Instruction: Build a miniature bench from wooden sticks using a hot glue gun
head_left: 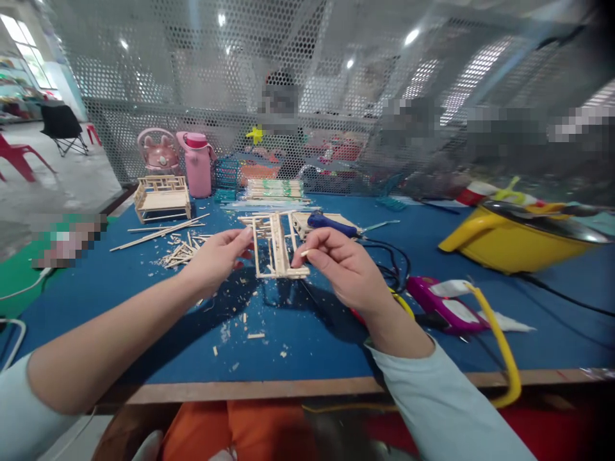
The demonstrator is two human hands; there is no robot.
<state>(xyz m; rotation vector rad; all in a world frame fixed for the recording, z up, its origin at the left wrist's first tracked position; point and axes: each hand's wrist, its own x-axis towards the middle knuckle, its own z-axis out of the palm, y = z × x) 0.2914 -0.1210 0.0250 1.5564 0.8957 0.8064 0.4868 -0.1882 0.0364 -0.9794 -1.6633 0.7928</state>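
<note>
My left hand (225,255) grips the left side of a small frame (279,246) built from thin wooden sticks, held up above the blue table. A short piece of stick (306,253) is pinched between the thumb and forefinger of my right hand (343,266), close to the frame's right side. Just behind the frame lies a glue gun (331,223) with a dark blue body, near another wooden stick piece partly hidden. A loose pile of short sticks (180,251) rests left of the frame, with scraps scattered on the table below.
A finished-looking miniature stick bench (162,200) stands at the back left, beside a pink bottle (197,168). On the right are a yellow electric pot (504,237), a purple tool (446,306) with yellow handles and black cables. A perforated metal screen (230,83) closes off the back.
</note>
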